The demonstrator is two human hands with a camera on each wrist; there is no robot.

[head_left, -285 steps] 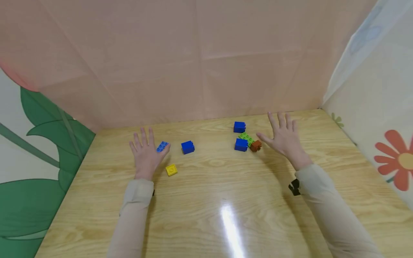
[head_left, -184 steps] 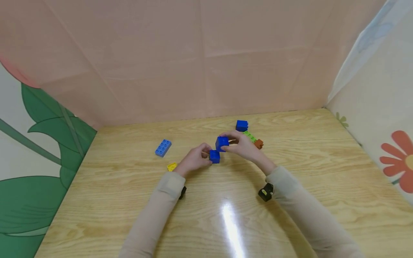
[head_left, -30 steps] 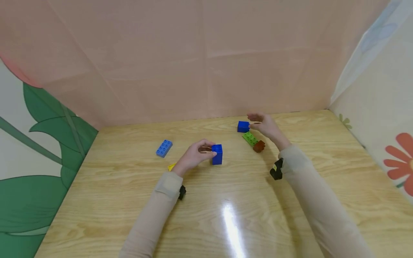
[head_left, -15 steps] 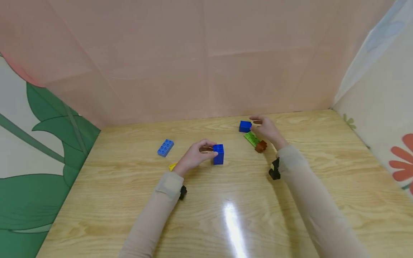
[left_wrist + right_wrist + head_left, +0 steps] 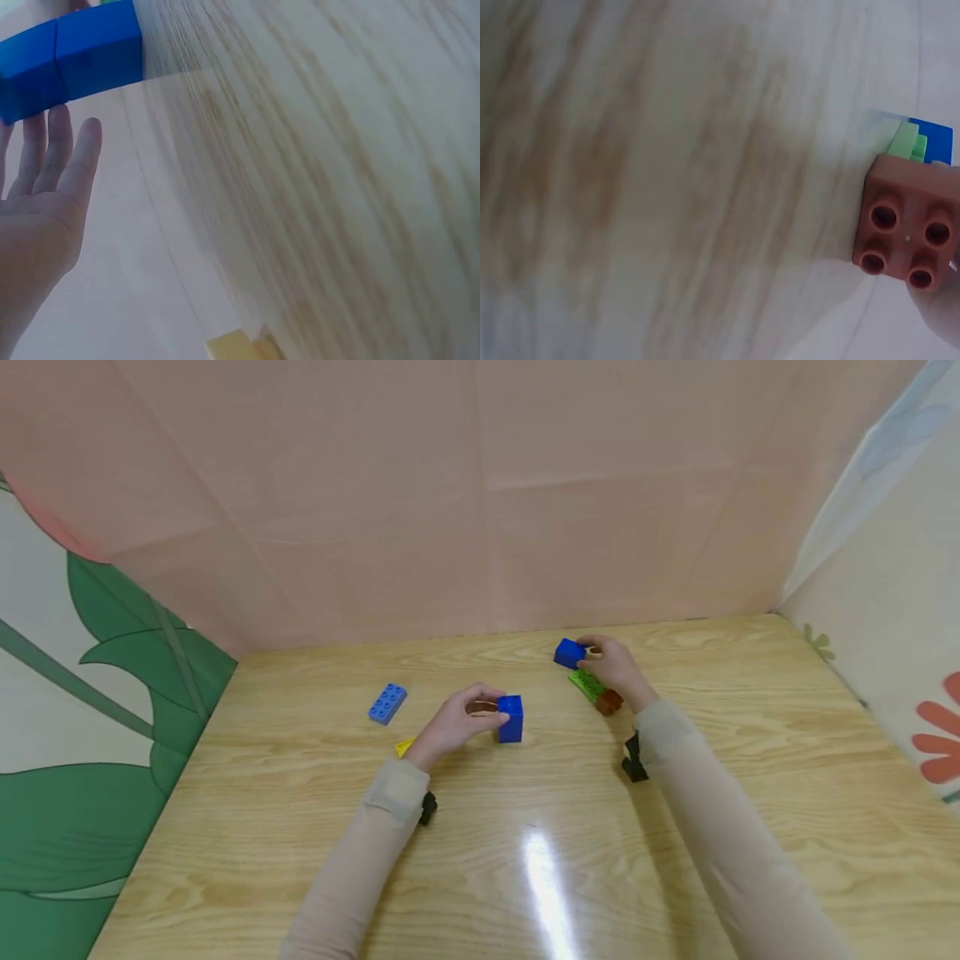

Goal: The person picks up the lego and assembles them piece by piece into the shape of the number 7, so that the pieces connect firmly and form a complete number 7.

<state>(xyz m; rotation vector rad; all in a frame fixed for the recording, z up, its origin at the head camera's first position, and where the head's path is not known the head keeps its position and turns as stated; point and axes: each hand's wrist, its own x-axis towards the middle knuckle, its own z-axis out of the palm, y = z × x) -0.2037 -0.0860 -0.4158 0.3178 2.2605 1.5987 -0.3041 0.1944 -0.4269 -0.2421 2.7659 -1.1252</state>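
Left hand: left hand (image 5: 457, 724) rests on the wooden table (image 5: 525, 860), fingers curled round the side of the blue stack (image 5: 510, 719) — its thumb and fingertips touch it.
Blue stack: two blue blocks, one on top of the other, standing up near the middle of the table.
Right hand: right hand (image 5: 615, 667) is at the far side of the table, fingers pinching a single blue block (image 5: 568, 652).
Single blue block: tilted a bit — it may be just off the table, but the head view is too small to be sure.
Green block: long green block (image 5: 587, 682) lies just under the right hand.
Brown block: small brown block (image 5: 608, 702) sits at the near end of the green one, touching it.
Other blocks: flat light blue block (image 5: 387, 703) lies well to the left; a yellow block (image 5: 404, 747) peeks out beside the left wrist.
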